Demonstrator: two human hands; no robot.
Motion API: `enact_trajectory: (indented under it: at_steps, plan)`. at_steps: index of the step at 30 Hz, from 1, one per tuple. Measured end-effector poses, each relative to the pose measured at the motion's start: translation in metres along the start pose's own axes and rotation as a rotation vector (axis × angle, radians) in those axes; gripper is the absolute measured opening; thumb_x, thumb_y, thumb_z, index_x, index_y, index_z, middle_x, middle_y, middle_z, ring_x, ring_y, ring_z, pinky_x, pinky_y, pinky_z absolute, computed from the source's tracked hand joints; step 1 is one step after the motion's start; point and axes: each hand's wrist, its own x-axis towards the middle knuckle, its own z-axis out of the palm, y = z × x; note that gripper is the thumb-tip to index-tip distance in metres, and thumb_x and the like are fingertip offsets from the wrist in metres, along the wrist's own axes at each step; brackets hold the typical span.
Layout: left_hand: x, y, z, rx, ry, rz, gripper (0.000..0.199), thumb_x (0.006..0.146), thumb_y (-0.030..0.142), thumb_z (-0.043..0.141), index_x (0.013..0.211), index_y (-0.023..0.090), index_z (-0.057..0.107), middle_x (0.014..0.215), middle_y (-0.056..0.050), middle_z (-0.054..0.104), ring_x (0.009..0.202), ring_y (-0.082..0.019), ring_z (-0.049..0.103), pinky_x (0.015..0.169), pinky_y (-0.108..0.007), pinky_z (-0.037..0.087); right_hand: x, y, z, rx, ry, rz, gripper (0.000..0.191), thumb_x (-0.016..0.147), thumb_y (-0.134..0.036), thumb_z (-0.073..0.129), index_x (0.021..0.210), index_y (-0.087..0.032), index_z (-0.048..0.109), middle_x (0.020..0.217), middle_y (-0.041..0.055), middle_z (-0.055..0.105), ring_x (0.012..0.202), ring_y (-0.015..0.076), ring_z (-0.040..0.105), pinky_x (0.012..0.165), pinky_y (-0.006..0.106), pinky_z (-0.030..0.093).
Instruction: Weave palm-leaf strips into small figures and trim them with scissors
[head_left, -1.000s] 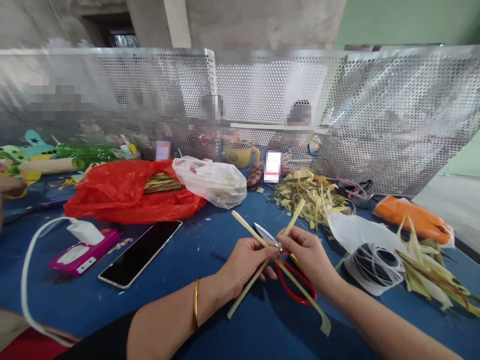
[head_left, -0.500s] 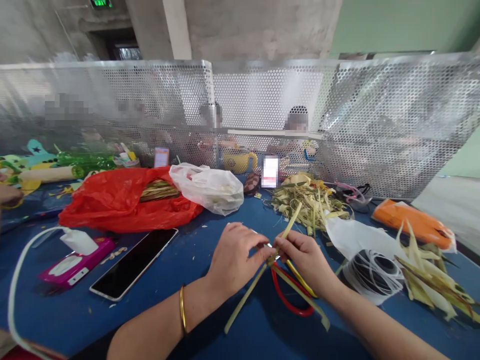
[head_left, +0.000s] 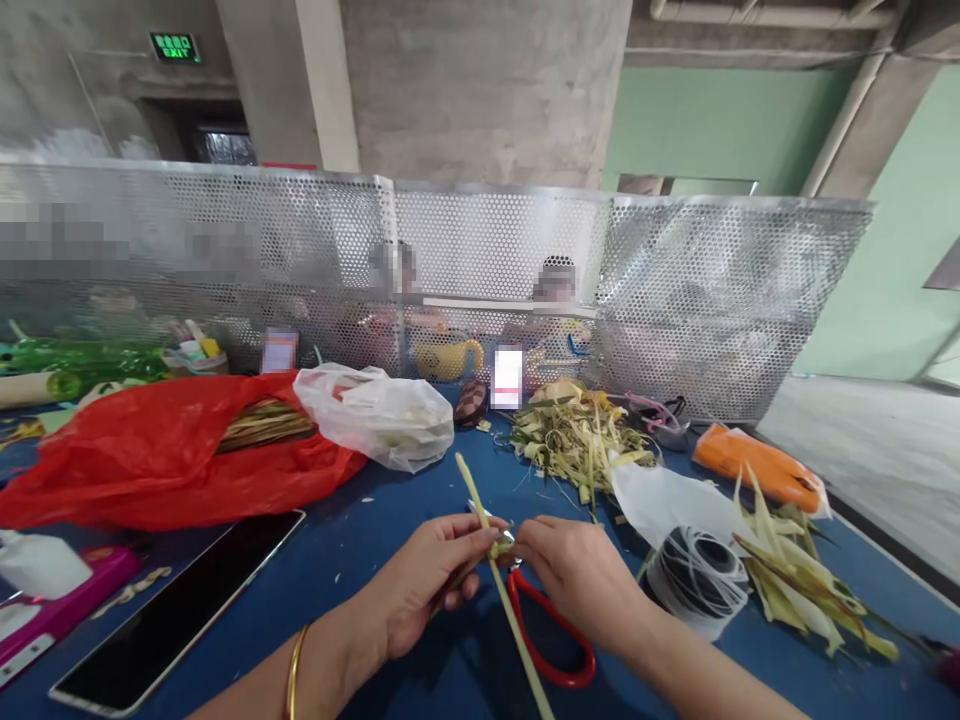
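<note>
Head view: the left hand (head_left: 431,572) pinches the strip (head_left: 518,630), which slants across in front of the scissors (head_left: 516,584). Right hand (head_left: 592,565), beside the scissors, is curled; grip cannot be told. Step, apparently: folding. Next move likely requires a firm left pinch.

Bare blue tbl (head_left: 337,535) is leaving a lane btwn L hand (head_left: 442,565) & flat blk phone (head_left: 180,615). Red bag (head_left: 142,430) & white bag (head_left: 382,420) are blocking far L; leaf pile (head_left: 562,440) is blocking past R hand (head_left: 581,565). Gap is running btwn white bag & pile. Pale strip (head_left: 517,630) & scissors (head_left: 568,682) are cluttering nearside; spool (head_left: 697,580) is crowding R forearm (head_left: 667,645); mesh screen (head_left: 502,230) is walling off back.
</note>
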Motion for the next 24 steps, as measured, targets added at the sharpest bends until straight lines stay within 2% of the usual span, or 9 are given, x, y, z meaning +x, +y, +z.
enact_trajectory:
  at_steps: [3,8,10,12,14,15,17,20,24]
  plan:
    - [-0.003,-0.003,0.002,-0.075,-0.035,-0.065,0.05,0.07,0.042,0.073,0.11,0.014,0.062,0.081,-0.006,0.069,0.041,-0.002,0.041,0.037,-0.015,0.019,0.0,0.0,0.005,0.001,-0.016,0.033,0.024,0.094,-0.021,0.044,0.078,-0.021,0.062,0.074,0.0016,0.065,0.066,0.0135,0.059,0.057,0.024,0.03]
    - [-0.001,-0.006,0.005,0.024,0.113,-0.013,0.057,0.07,0.042,0.073,0.117,0.016,0.056,0.071,-0.002,0.069,0.037,-0.005,0.046,0.035,-0.015,0.024,0.0,-0.002,0.008,0.187,-0.005,0.053,0.027,0.093,-0.027,0.044,0.071,-0.02,0.059,0.07,0.0024,0.064,0.066,0.0148,0.059,0.058,0.024,0.034]
    - [0.0,-0.008,0.005,0.033,0.114,0.02,0.049,0.07,0.045,0.072,0.106,0.015,0.06,0.068,-0.002,0.068,0.036,-0.004,0.044,0.034,-0.015,0.024,0.001,-0.001,0.008,0.503,-0.07,0.172,0.03,0.093,-0.037,0.042,0.075,-0.021,0.06,0.063,0.0003,0.061,0.054,0.0133,0.057,0.052,0.023,0.036]
    - [0.0,-0.009,0.005,0.0,0.071,0.04,0.042,0.07,0.047,0.071,0.094,0.014,0.062,0.068,-0.002,0.068,0.035,-0.003,0.042,0.035,-0.015,0.023,0.003,0.002,0.008,0.914,-0.176,0.323,0.03,0.09,-0.047,0.044,0.091,-0.022,0.06,0.06,-0.0025,0.061,0.044,0.0123,0.055,0.046,0.022,0.039]
    - [-0.001,-0.01,0.006,-0.055,0.006,0.038,0.039,0.07,0.046,0.072,0.09,0.013,0.063,0.069,-0.003,0.068,0.035,-0.002,0.04,0.035,-0.016,0.022,0.004,0.005,0.007,1.21,-0.254,0.402,0.037,0.083,-0.051,0.054,0.107,-0.022,0.057,0.064,-0.0032,0.064,0.043,0.0123,0.057,0.045,0.023,0.043]
    - [-0.002,-0.011,0.006,-0.081,-0.027,0.031,0.039,0.07,0.044,0.073,0.09,0.013,0.064,0.069,-0.003,0.068,0.036,-0.002,0.04,0.036,-0.016,0.022,0.005,0.007,0.007,1.275,-0.28,0.396,0.04,0.079,-0.048,0.061,0.108,-0.021,0.058,0.068,-0.0025,0.066,0.047,0.0121,0.059,0.048,0.023,0.045]
    - [-0.003,-0.012,0.008,-0.126,-0.069,0.009,0.037,0.07,0.041,0.074,0.09,0.012,0.065,0.069,-0.004,0.068,0.036,-0.002,0.04,0.036,-0.016,0.021,0.006,0.009,0.009,1.296,-0.313,0.362,0.034,0.074,-0.042,0.069,0.097,-0.018,0.064,0.072,-0.0011,0.067,0.054,0.0103,0.061,0.055,0.022,0.048]
    - [-0.005,-0.013,0.009,-0.174,-0.126,-0.034,0.033,0.071,0.037,0.074,0.088,0.011,0.066,0.071,-0.005,0.069,0.037,-0.002,0.042,0.036,-0.016,0.022,0.005,0.01,0.018,1.27,-0.304,0.361,0.027,0.074,-0.042,0.07,0.074,-0.015,0.066,0.065,-0.0015,0.064,0.054,0.0085,0.057,0.059,0.022,0.047]
    - [-0.005,-0.012,0.007,-0.154,-0.188,-0.115,0.029,0.071,0.034,0.074,0.087,0.011,0.067,0.076,-0.007,0.071,0.04,-0.002,0.045,0.037,-0.014,0.025,0.005,0.009,0.029,1.278,-0.262,0.376,0.032,0.073,-0.046,0.069,0.066,-0.016,0.064,0.053,-0.0034,0.061,0.048,0.009,0.052,0.053,0.022,0.043]
